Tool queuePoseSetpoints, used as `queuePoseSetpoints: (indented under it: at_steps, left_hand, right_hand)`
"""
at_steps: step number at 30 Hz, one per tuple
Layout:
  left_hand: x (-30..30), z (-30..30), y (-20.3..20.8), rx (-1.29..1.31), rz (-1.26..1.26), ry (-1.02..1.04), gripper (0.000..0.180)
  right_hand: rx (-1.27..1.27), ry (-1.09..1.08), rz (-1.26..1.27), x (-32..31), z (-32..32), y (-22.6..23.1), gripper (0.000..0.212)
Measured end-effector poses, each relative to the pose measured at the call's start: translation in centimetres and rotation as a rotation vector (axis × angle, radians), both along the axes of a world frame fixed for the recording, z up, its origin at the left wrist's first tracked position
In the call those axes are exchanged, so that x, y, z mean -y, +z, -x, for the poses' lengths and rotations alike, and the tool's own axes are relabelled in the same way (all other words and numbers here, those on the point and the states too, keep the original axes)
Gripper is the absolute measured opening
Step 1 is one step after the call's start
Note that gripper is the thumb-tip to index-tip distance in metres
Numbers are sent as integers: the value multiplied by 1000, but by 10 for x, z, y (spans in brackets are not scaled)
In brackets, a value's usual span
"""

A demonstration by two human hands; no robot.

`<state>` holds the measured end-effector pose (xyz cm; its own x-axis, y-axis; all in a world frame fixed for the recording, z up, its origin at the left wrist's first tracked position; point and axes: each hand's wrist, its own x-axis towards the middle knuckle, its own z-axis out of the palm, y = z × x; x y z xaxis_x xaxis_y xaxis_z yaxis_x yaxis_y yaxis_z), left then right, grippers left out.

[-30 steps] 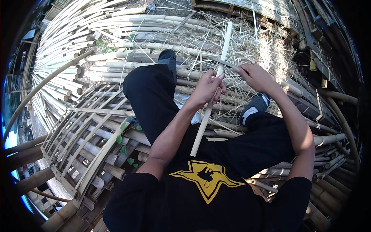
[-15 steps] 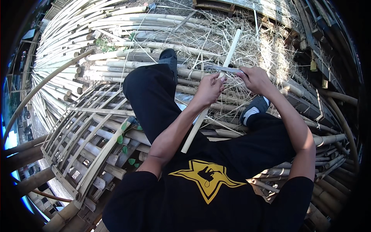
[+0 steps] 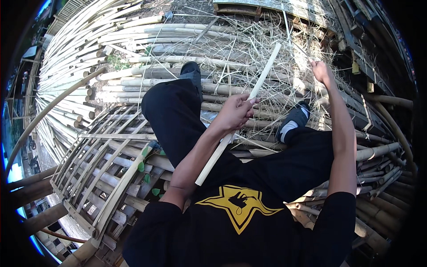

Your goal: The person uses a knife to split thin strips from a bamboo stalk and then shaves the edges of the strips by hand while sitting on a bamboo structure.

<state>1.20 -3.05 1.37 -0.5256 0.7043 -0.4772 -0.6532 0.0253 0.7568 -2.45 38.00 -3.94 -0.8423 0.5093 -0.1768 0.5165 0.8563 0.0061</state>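
Note:
A long pale bamboo strip [image 3: 266, 70] slants across my lap, and my left hand [image 3: 235, 113] is closed around its middle. Its lower end lies over my dark shirt, while its upper end points away over the shavings. Farther out to the right, my right hand [image 3: 322, 72] is closed on the handle of a knife [image 3: 302, 51]. The thin blade points up and left, apart from the strip. My right fingers hide most of the handle.
Thin bamboo shavings [image 3: 262, 49] litter the ground ahead. Many bamboo poles [image 3: 178, 33] lie in rows there and at the far left. A woven bamboo lattice [image 3: 102, 160] stands by my left leg. Wooden planks [image 3: 271, 9] edge the far side.
My right hand has swung the knife away from the strip, outward to the right and far. My left hand has shifted slightly left and nearer, with the strip moving nearer too.

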Motion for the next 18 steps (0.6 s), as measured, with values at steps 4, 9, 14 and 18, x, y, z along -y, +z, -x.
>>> queuePoseSetpoints:
  at_steps: [4, 9, 14, 18]
  left_hand:
    - [27, 19, -1, -45, 13, 133, 25]
    - [-3, 23, -21, -57, -18, 180, 26]
    - [-11, 19, -22, -136, 60, 148, 26]
    - [-14, 21, -25, -158, 78, 177, 24]
  right_hand:
    - [-301, -169, -37, -30, -26, 63, 54]
    - [-186, 170, 291, 27, -4, 60, 53]
    - [-37, 475, 551, 153, -15, 72, 41]
    - [14, 660, 598, 191, -34, 62, 37]
